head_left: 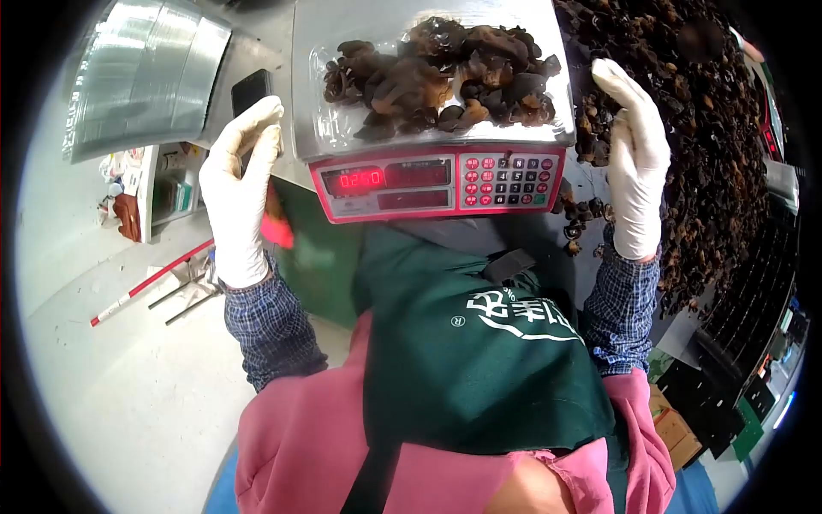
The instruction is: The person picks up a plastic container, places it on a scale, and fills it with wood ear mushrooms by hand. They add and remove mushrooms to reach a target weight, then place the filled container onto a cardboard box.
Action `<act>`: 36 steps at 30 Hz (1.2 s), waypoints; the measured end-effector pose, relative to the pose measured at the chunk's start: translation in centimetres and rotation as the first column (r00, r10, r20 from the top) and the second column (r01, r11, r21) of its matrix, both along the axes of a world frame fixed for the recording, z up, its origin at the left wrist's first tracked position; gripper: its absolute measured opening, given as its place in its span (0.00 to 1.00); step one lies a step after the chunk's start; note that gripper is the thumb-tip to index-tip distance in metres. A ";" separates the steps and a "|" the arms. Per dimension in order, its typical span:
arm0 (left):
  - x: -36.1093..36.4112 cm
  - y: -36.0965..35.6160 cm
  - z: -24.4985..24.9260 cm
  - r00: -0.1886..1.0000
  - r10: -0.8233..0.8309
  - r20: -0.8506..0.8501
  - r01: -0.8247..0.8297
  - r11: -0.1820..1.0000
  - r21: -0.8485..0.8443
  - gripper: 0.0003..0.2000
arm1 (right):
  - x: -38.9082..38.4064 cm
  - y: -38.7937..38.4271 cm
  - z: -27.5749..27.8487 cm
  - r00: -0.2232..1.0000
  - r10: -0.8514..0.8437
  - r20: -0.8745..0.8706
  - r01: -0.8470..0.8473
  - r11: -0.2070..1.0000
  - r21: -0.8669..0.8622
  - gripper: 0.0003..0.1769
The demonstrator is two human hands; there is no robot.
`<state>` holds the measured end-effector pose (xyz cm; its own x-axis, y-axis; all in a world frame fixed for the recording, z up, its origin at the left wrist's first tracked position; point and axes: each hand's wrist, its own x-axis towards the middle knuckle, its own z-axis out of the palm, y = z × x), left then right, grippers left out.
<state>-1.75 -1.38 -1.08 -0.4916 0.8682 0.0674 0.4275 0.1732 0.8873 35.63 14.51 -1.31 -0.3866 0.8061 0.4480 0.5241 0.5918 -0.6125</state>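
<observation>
A red scale point(432, 182) with a lit display and keypad stands in front of my body. On its metal plate lies a clear plastic tray point(330, 124) of dark brown wood-ear mushrooms point(411, 81). My left hand point(240, 184), in a white glove, is left of the scale, its fingers bent and thumb close to the fingertips; whether anything is between them cannot be seen. My right hand point(635, 163), also gloved in white, is right of the scale beside the mushroom pile, fingers extended and partly curled, holding nothing visible.
A large heap of loose mushrooms point(706, 146) covers the right side. Stacked clear plastic trays point(154, 77) stand at the upper left, with a black phone-like object point(252, 91) beside them. A shelf, a red-and-white pole point(154, 281) and cardboard boxes point(675, 433) stand lower down.
</observation>
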 end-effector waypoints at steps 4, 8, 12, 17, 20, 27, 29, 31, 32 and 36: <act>-0.1 0.2 -0.7 0.999 -0.025 -0.029 0.027 0.998 0.057 0.18 | 1.1 -0.9 -0.8 0.951 -0.201 -0.236 0.078 0.892 -0.446 0.14; 0.8 1.0 -0.2 0.998 -0.022 -0.056 0.023 1.000 0.002 0.21 | 1.1 -0.7 0.9 0.979 -0.181 -0.090 0.080 0.756 -0.650 0.18; 1.2 1.6 -0.4 0.998 -0.054 0.020 0.056 0.993 -0.099 0.21 | -0.8 -0.5 1.8 0.986 -0.167 -0.018 0.106 0.705 -0.701 0.17; 2.6 2.3 -1.0 0.981 -0.114 0.157 0.146 0.968 -0.205 0.18 | -2.3 0.3 0.4 1.000 -0.025 -0.009 0.015 0.814 -0.580 0.10; 2.5 3.2 -1.3 0.976 -0.075 0.207 0.107 0.983 -0.148 0.16 | -3.0 1.1 0.2 0.991 -0.118 -0.070 0.041 0.745 -0.666 0.06; -2.5 9.6 3.6 0.988 -0.051 0.147 0.048 0.999 0.023 0.16 | -8.7 7.6 4.9 0.930 -0.106 -0.351 -0.195 0.668 -0.718 0.06; -4.8 12.9 4.6 0.987 -0.031 0.161 0.016 0.996 0.093 0.16 | -10.9 11.0 4.7 0.881 -0.065 -0.470 -0.311 0.668 -0.676 0.06; -7.5 16.7 4.4 0.991 -0.046 0.122 0.027 0.989 0.147 0.15 | -13.0 14.9 3.2 0.814 -0.021 -0.581 -0.435 0.642 -0.632 0.06; -8.8 18.5 4.4 0.992 -0.037 0.123 0.021 0.991 0.134 0.15 | -14.1 16.8 2.4 0.795 -0.025 -0.606 -0.459 0.628 -0.628 0.06; -13.4 24.0 2.6 0.973 -0.061 0.222 0.034 0.991 0.126 0.18 | -18.0 22.9 2.2 0.850 -0.010 -0.526 -0.381 0.677 -0.630 0.07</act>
<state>-15.11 22.64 1.57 -0.4646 0.8831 0.0658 0.2201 0.0432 0.9745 17.60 37.37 0.90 -0.4738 0.8793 -0.0480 -0.0021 -0.0556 -0.9984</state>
